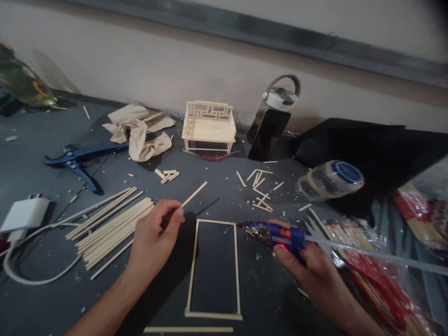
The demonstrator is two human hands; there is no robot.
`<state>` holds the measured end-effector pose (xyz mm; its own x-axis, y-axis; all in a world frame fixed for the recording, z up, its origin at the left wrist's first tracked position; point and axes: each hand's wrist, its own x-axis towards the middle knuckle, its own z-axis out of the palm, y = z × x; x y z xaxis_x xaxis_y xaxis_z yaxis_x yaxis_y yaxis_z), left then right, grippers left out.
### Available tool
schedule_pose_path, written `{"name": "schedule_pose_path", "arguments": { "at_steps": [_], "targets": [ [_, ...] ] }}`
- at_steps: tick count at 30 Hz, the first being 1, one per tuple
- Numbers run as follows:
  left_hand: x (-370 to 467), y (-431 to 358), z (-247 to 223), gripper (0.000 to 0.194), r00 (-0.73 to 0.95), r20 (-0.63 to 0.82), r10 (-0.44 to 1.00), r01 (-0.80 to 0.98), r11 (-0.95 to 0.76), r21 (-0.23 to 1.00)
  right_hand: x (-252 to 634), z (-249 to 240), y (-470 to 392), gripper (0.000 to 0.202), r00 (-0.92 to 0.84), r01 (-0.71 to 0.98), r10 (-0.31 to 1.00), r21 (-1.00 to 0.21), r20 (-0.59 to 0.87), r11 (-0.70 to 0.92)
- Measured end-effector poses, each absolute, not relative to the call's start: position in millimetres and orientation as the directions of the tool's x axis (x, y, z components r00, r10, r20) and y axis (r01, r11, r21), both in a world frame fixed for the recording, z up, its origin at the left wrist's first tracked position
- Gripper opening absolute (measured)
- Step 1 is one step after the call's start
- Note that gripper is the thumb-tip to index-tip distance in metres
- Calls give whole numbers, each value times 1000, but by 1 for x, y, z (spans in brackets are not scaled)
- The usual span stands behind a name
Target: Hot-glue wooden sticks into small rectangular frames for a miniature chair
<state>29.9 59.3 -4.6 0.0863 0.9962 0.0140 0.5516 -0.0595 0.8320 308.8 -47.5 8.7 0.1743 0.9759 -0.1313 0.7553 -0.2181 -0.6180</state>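
Note:
Between thumb and fingers, my left hand [157, 233] pinches a thin wooden stick [194, 194] that slants up to the right. My right hand [308, 266] is wrapped round a blue glue gun [275, 234] with a red light lit and a clear glue stick out of its back. The gun's nozzle is at the top right corner of a rectangular stick frame [238, 270] lying flat on the dark table. Below the frame lies a loose stick [189, 329]. A bundle of sticks [114, 233] lies left of my left hand.
A small wooden bench model [209, 128] stands at the back, beside a phone [269, 134] leaning on a bottle [282, 98]. Blue cutters [84, 156], crumpled paper [140, 133] and a white charger [26, 214] are left. A jar [331, 179] and red packets [378, 280] are right.

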Motion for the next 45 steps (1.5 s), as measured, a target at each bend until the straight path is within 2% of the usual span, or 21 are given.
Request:
{"name": "schedule_pose_path", "arguments": {
  "at_steps": [21, 26, 29, 31, 34, 37, 39, 42, 45],
  "targets": [
    [28, 60, -5, 17, 82, 48, 995, 555, -86, 827, 311, 19, -52, 47, 181, 757, 978, -620, -104, -206],
    [28, 61, -6, 18, 90, 67, 994, 565, -106, 818, 311, 31, -58, 48, 182, 669, 978, -716, -101, -198],
    [28, 63, -8, 19, 131, 97, 987, 581, -155, 799, 304, 47, -62, 48, 151, 587, 988, -802, -27, -112],
    [28, 64, -8, 19, 163, 135, 977, 581, -206, 788, 299, 56, -66, 50, 171, 570, 985, -818, 19, -83],
    [28, 65, -8, 18, 237, 201, 951, 555, -302, 775, 303, 57, -74, 54, 186, 689, 979, -721, 84, -69],
    [29, 65, -7, 16, 291, 244, 925, 522, -367, 770, 320, 43, -79, 64, 28, 896, 976, -439, 217, 72],
    [30, 65, -7, 15, 300, 259, 918, 510, -383, 770, 333, 33, -81, 74, -128, 941, 973, -287, 193, 180],
    [31, 66, -10, 14, 311, 273, 910, 506, -402, 763, 345, 22, -84, 78, -184, 960, 979, -199, 86, 198],
    [31, 66, -15, 14, 314, 287, 905, 509, -416, 753, 346, 12, -85, 81, -160, 970, 984, -171, 73, 170]
  ]
}}
